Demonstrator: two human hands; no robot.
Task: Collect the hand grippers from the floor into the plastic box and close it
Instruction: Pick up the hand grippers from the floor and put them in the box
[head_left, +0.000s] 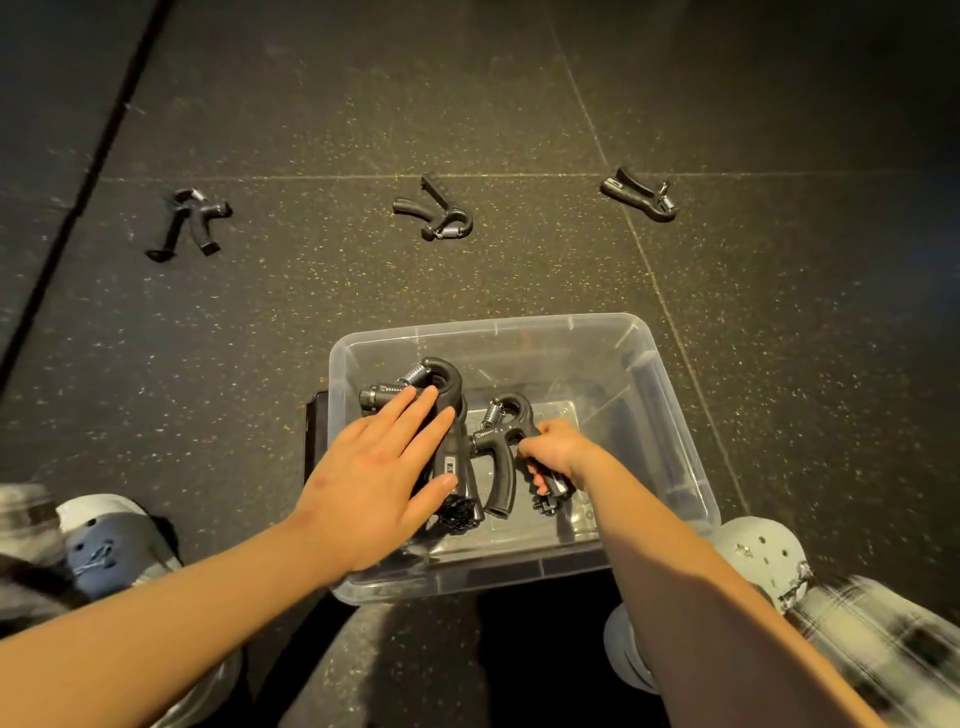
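Head view: inside the clear plastic box (488, 325), the left hand (374, 473) presses flat, fingers straight, on one hand gripper (441, 379). The right hand (553, 447) is curled round the handle of a second hand gripper (501, 452). Three more hand grippers (439, 210) lie on the floor (519, 260) beyond the box's far edge. They look rigid, light and springy, and are probably best grasped by the handles.

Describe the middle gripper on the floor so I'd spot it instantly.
Find the clear plastic box before the person. Beyond it, three lie in a row on the speckled floor: left gripper, centre gripper, right gripper. Yours is the centre, its silver spring nearest the box.

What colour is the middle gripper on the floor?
The hand gripper is black with a silver spring; head view.
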